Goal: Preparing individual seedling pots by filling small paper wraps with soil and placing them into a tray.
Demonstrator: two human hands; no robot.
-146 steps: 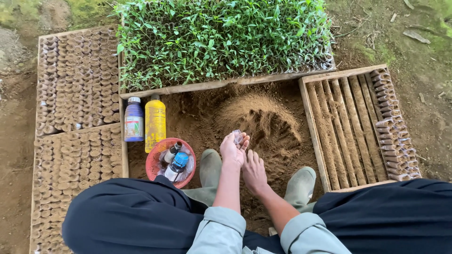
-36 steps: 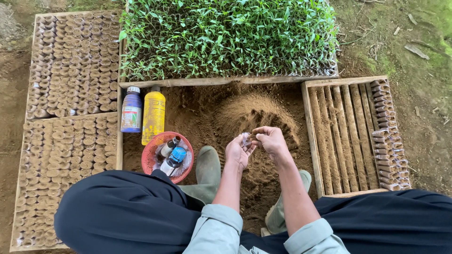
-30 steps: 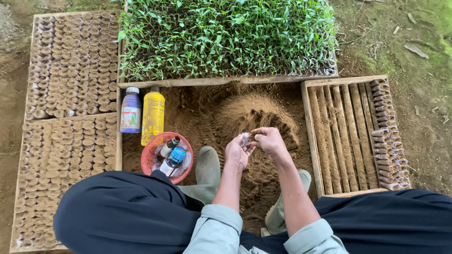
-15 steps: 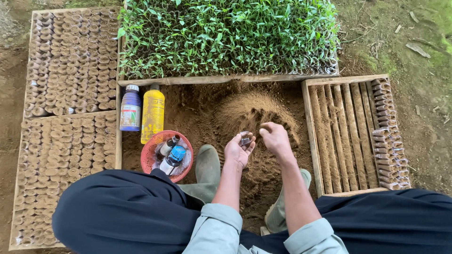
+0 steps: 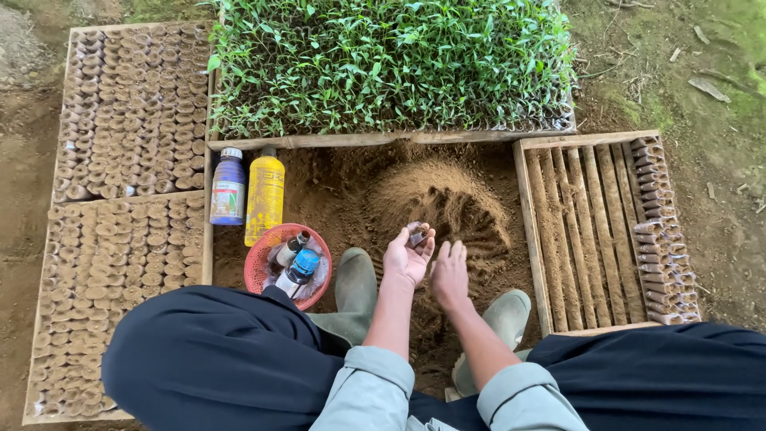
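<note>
My left hand [image 5: 407, 257] is raised palm up over the soil mound [image 5: 447, 203], shut on a small soil-filled seedling pot [image 5: 416, 233] held at the fingertips. Just right of it and slightly lower, my right hand [image 5: 451, 275] hovers palm down above the loose brown soil, fingers extended and holding nothing. The two hands are close but apart. My green rubber boots [image 5: 355, 291] rest on the soil on either side of my arms.
A tray of green seedlings [image 5: 391, 64] lies beyond the mound. Wooden trays of filled pots [image 5: 128, 120] stand left. A slatted wooden tray [image 5: 590, 223] with one column of pots is right. A purple bottle [image 5: 228, 187], a yellow bottle [image 5: 265, 195] and a red basket [image 5: 263, 267] sit left.
My right hand has left the pot and dropped down and back toward the soil. My left hand still holds the pot, now tilted more upright.
</note>
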